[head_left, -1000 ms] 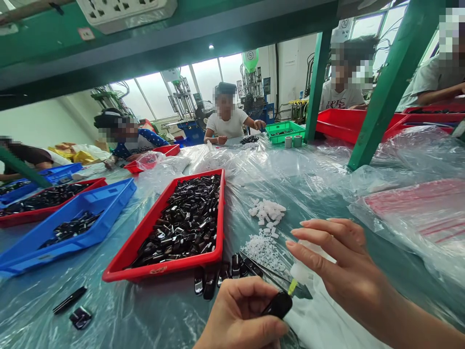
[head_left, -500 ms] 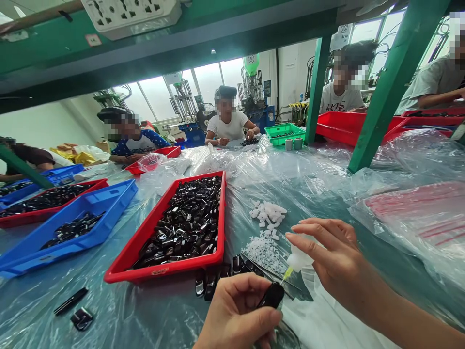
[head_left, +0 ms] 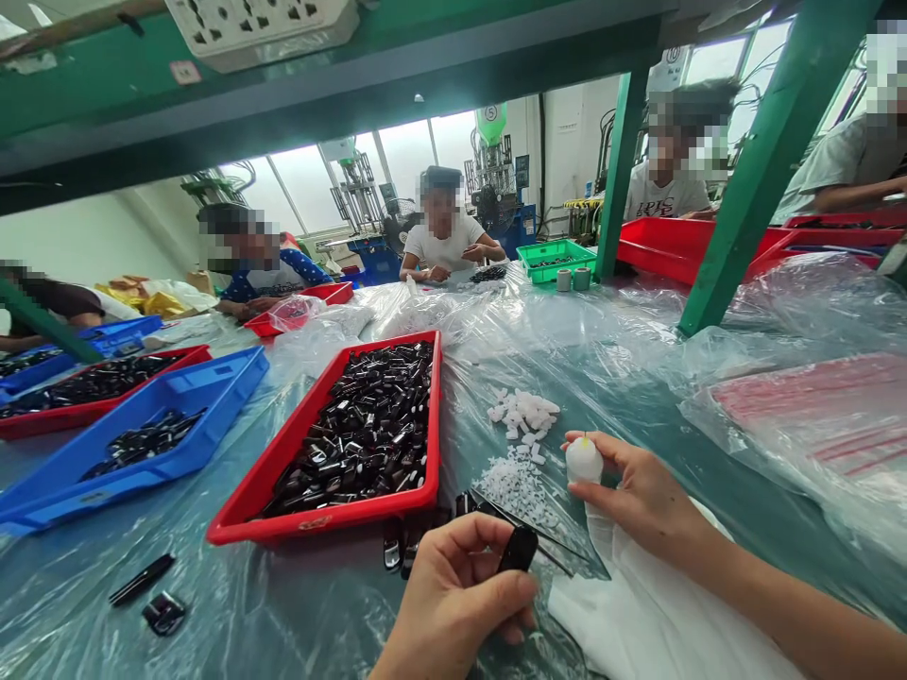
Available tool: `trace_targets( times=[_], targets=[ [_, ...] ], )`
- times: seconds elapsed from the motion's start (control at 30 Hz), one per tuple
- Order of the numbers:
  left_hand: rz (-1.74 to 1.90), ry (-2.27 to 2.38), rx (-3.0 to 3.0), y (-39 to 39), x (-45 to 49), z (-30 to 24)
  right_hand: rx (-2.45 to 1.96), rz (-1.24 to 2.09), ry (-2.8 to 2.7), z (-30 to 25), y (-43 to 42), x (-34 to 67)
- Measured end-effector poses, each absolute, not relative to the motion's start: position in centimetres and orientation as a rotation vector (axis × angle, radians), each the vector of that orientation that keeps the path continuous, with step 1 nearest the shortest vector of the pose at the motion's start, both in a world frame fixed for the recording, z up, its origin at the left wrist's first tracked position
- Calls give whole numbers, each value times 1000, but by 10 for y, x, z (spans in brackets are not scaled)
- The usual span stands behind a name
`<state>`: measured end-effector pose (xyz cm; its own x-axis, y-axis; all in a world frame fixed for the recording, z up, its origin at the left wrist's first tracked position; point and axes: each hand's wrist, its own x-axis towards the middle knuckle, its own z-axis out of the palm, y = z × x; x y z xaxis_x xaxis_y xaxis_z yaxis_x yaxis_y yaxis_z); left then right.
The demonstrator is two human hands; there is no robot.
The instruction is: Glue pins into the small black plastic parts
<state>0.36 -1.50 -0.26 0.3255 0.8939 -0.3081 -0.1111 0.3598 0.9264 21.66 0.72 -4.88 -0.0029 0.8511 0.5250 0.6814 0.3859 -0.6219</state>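
Between the thumb and fingers of my left hand (head_left: 460, 590) is a small glossy black plastic part (head_left: 520, 548). My right hand (head_left: 641, 491) grips a small white squeeze bottle (head_left: 585, 461), its yellow-based needle tip pointing up, apart from the black part. A white cloth (head_left: 638, 604) lies under my right wrist and forearm. Just beyond my left hand are dark tweezers (head_left: 542, 535) and several more black parts (head_left: 392, 550). Small white bits (head_left: 517, 486) and larger white pieces (head_left: 524, 411) are heaped beyond the hands.
A red tray (head_left: 322, 521) full of black parts stands left of centre, with a blue tray (head_left: 233, 397) beyond it. Two loose black pieces (head_left: 164, 614) lie at front left. Clear plastic sheeting covers the table. A green post (head_left: 744, 208) rises at right; several people work opposite.
The bottle has turned from needle down at the black part to needle up, and moved away. My right fingers now wrap round it. My left hand has shifted slightly left with the part.
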Motion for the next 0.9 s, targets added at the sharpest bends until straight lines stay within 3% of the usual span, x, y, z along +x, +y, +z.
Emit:
trace_targets(
  times=[0.17, 0.4, 0.5, 0.57, 0.67, 0.9],
  targets=[
    [841, 1017, 984, -12, 4, -4, -1365, 331, -1675, -59, 12, 220],
    [879, 1070, 991, -10, 2, -5, -1521, 92, -1455, -27, -5, 223],
    [895, 1080, 991, -9, 2, -5, -1276, -97, -1601, -7, -24, 208],
    [911, 1082, 994, -8, 3, -5, -1002, 95, -1864, -5, -36, 192],
    [923, 1072, 997, -7, 5, -5, -933, 271, -2164, -24, -45, 170],
    [901, 1069, 987, -8, 5, -6, -854, 13, -2173, -75, -39, 153]
  ],
)
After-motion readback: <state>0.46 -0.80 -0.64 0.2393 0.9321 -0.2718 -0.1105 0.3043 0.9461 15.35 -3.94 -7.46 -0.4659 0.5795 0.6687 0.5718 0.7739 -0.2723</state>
